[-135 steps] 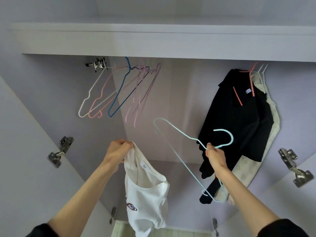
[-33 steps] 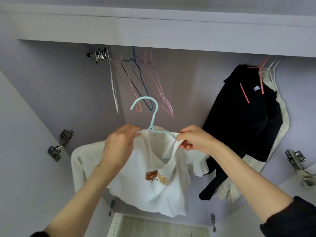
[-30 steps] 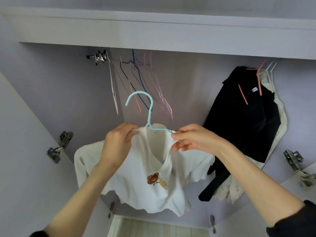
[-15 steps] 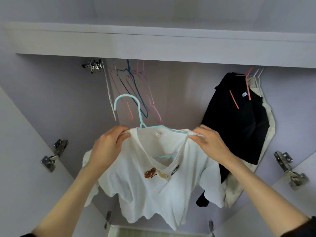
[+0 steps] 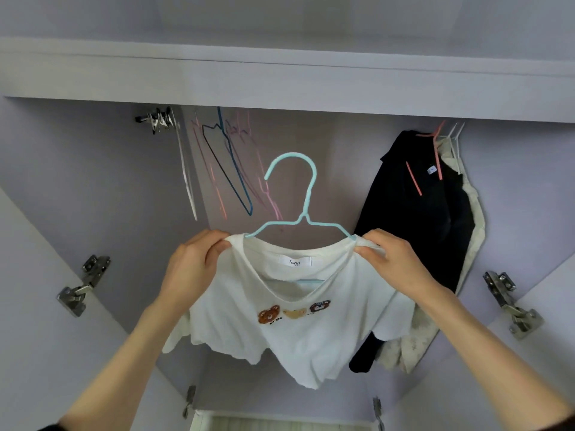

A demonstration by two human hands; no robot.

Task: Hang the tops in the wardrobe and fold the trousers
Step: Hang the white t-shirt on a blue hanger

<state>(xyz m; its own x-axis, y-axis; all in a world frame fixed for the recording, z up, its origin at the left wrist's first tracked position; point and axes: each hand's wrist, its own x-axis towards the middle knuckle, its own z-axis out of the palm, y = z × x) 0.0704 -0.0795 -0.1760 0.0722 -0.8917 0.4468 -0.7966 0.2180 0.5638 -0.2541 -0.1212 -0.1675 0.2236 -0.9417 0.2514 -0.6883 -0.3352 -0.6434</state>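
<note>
A white T-shirt [image 5: 298, 331] with small bear patches on its chest sits on a light blue wire hanger [image 5: 303, 194], held up in front of the open wardrobe. My left hand [image 5: 193, 265] pinches the shirt's left shoulder at the hanger's end. My right hand [image 5: 395, 262] pinches the right shoulder the same way. The hanger's hook points up and is free, below the rail. The shirt faces me, neck label showing.
Several empty wire hangers [image 5: 230, 169] hang at the rail's left end near a metal bracket [image 5: 155, 119]. A black top [image 5: 417, 231] and a cream garment [image 5: 469, 244] hang at the right. Door hinges [image 5: 84, 284] [image 5: 510, 300] stick out on both sides.
The shirt went onto the blue hanger. Both hands slid outward to its shoulders, and the hanger turned square to me and rose a little.
</note>
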